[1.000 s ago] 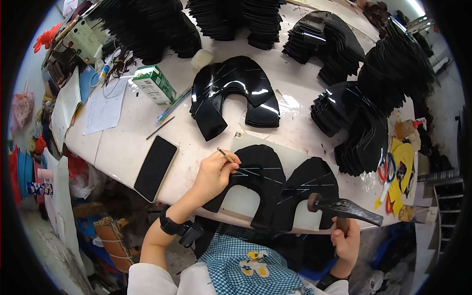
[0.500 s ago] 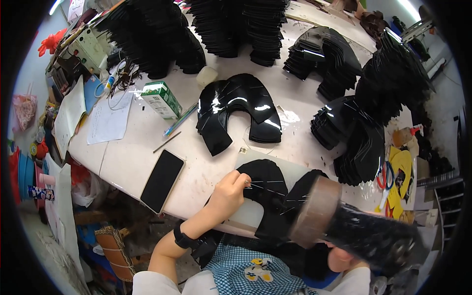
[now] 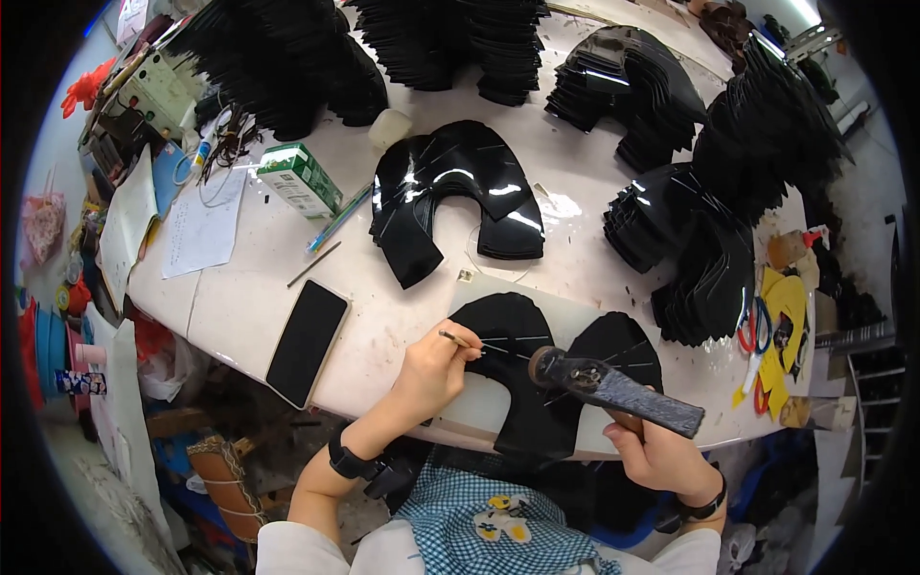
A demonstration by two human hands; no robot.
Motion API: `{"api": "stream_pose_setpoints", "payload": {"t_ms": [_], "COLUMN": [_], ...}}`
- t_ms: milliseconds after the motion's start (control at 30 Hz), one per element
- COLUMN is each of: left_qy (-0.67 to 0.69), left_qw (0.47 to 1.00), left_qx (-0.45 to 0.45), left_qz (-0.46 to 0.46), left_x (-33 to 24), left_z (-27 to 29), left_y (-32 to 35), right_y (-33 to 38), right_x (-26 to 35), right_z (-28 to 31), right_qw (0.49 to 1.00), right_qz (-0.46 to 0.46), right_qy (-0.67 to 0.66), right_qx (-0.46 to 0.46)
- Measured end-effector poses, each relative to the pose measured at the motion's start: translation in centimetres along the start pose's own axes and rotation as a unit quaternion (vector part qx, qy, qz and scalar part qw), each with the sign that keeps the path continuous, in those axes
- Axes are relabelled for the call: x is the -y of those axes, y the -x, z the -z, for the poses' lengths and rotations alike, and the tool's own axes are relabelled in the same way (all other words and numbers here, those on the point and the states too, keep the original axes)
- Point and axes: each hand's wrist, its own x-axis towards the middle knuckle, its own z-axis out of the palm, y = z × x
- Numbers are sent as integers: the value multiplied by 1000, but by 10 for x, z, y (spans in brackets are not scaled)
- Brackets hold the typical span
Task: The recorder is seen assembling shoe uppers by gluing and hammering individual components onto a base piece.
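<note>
In my right hand (image 3: 661, 458) is a hammer (image 3: 628, 391), gripped by its wooden handle. The dark head is held over black curved pieces, its round face toward the left. My left hand (image 3: 436, 372) pinches a thin rod-like tool (image 3: 452, 336); its tip is hidden by the fingers. That hand rests on the left part of a black arched piece (image 3: 503, 331) with pale slits or lines. Beside it lies another black piece (image 3: 618, 340), partly covered by the hammer. Both are on a translucent board (image 3: 470, 407) at the table's near edge.
Glossy black arched pieces (image 3: 460, 158) lie stacked beyond the board, with tall stacks (image 3: 441, 48) further back and more (image 3: 695, 254) at right. A phone (image 3: 309, 343), pens (image 3: 340, 218) and a green-white box (image 3: 299, 179) sit at left. Scissors (image 3: 755, 326) lie at the right edge.
The hammer has moved down and away from me, from a raised, blurred position near the lower right to over the black pieces. My left hand stays near the same slit.
</note>
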Motion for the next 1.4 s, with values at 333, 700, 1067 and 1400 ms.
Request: {"api": "stream_pose_setpoints", "payload": {"t_ms": [333, 700, 1067, 1400], "left_qy": [19, -30, -99, 41], "left_qw": [999, 1000, 990, 993], "left_qx": [27, 1, 68, 95], "left_qz": [38, 6, -67, 54], "left_x": [1, 0, -6, -20], "left_z": [-3, -9, -11, -15], "left_y": [-1, 4, 7, -16], "right_y": [11, 5, -33, 67], "right_x": [-9, -7, 15, -38], "right_z": [-6, -4, 4, 16], "right_qw": [999, 999, 989, 990], "right_qz": [1, 13, 101, -81], "right_qy": [-33, -27, 62, -16], "right_qx": [14, 45, 86, -116]}}
